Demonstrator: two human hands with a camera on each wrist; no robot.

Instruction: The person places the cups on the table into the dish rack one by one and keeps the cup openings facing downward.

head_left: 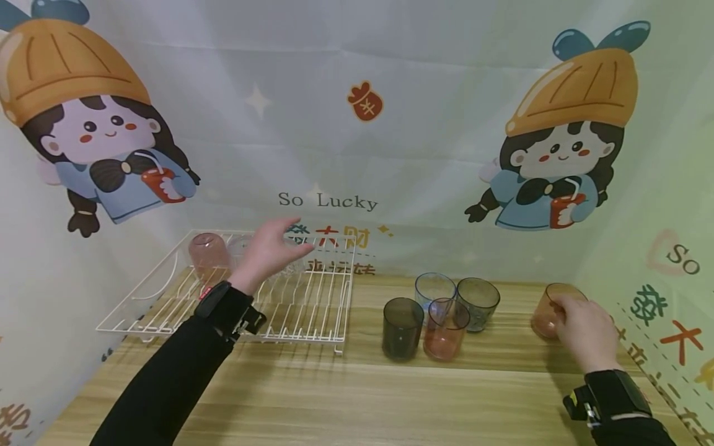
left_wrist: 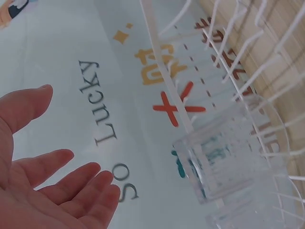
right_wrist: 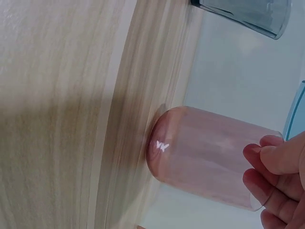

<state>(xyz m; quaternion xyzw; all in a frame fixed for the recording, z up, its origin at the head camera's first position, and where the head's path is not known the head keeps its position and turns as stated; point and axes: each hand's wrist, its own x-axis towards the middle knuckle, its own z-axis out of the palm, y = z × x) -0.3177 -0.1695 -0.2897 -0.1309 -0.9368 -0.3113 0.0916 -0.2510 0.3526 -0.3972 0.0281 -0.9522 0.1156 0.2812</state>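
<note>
At the table's right side my right hand [head_left: 588, 328] pinches the rim of an upright pink see-through glass [head_left: 549, 313] between thumb and fingers. The right wrist view shows this glass [right_wrist: 209, 155] with its rounded base close to the tabletop; whether it touches is hard to tell. Over the white wire rack [head_left: 312, 337] my left hand [head_left: 268, 251] is held with fingers loosely extended and nothing in them. Below it, clear glasses [left_wrist: 219, 157] sit in the rack, partly hidden by the hand in the head view. Another pink glass [head_left: 209, 257] stands upside down at the rack's left.
Between the rack and my right hand several upright glasses stand close together: a dark grey one [head_left: 403, 328], a pink one [head_left: 446, 331], a blue-rimmed clear one [head_left: 434, 286] and a smoky one [head_left: 478, 303]. A printed cloth [head_left: 424, 155] hangs behind the wooden table [head_left: 390, 402].
</note>
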